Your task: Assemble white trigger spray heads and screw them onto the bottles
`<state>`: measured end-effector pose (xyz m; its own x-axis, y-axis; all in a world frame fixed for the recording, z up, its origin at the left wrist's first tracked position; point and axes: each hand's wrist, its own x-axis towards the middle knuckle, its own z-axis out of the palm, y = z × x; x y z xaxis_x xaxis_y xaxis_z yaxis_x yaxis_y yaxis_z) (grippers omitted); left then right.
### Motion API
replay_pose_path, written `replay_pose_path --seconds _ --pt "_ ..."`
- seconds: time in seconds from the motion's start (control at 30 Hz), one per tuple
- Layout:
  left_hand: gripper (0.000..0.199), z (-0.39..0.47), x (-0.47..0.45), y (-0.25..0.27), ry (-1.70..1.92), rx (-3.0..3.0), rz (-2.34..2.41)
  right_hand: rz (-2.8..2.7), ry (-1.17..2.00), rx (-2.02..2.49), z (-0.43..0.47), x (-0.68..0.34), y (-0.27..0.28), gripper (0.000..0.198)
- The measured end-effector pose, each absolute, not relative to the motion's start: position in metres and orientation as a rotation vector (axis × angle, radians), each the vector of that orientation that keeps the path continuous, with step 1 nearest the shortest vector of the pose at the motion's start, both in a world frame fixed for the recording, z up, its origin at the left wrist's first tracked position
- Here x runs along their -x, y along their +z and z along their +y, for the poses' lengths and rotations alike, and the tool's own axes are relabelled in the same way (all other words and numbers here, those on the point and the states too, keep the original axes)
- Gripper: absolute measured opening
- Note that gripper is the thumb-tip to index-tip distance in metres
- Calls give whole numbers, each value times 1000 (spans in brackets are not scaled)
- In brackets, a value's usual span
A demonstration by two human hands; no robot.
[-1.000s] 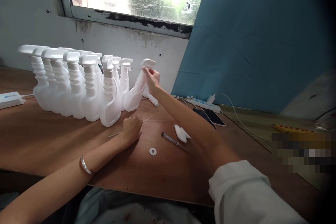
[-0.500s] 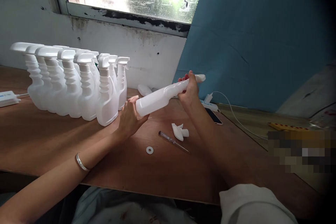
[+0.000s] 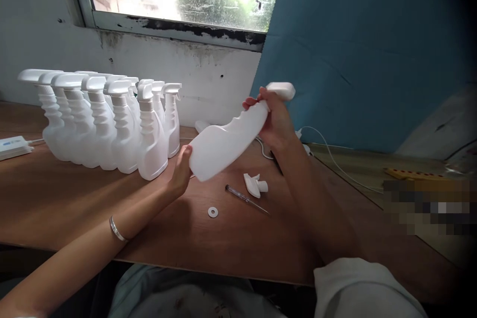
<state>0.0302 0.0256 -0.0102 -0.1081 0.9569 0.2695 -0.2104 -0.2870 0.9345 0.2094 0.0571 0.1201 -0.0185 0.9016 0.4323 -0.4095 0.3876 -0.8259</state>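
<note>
A white spray bottle (image 3: 227, 146) is held tilted above the table, its base toward the left and its spray head up at the right. My right hand (image 3: 276, 119) is closed around its neck, just below the head. At the base end, my left hand (image 3: 182, 171) grips the bottle, with its far fingers hidden behind it. Below on the table lie a loose white trigger sprayer head (image 3: 255, 185), a screwdriver (image 3: 244, 198) with a clear handle, and a small white ring washer (image 3: 212, 212).
Several white spray bottles (image 3: 152, 139) stand in close rows at the left of the brown table (image 3: 179, 238). A white power strip (image 3: 15, 147) lies at the far left. A white cable (image 3: 328, 159) runs along the right side. Behind are a window and a blue curtain (image 3: 335, 59).
The bottle has turned in my hands, so its broad side now faces me. Its spray head has risen and its base has dipped slightly.
</note>
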Motion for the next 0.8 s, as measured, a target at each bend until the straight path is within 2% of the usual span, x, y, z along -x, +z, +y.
replay_pose_path --seconds 0.13,0.27,0.4,0.53,0.7,0.8 --pt "32 28 -31 -4 1155 -851 668 -1537 970 439 50 -219 124 15" --pt "32 25 -28 -2 956 -698 606 -1702 828 470 48 -229 127 24" --pt "36 25 -25 -8 810 -656 573 -1769 838 514 41 -236 135 35" --pt "34 26 -25 -12 806 -612 571 -1801 836 493 32 -246 142 33" --pt "32 24 -25 -9 966 -551 596 -1936 659 653 24 -259 144 12" --pt "38 26 -24 -11 1059 -534 527 -1957 616 801 21 -262 145 17"
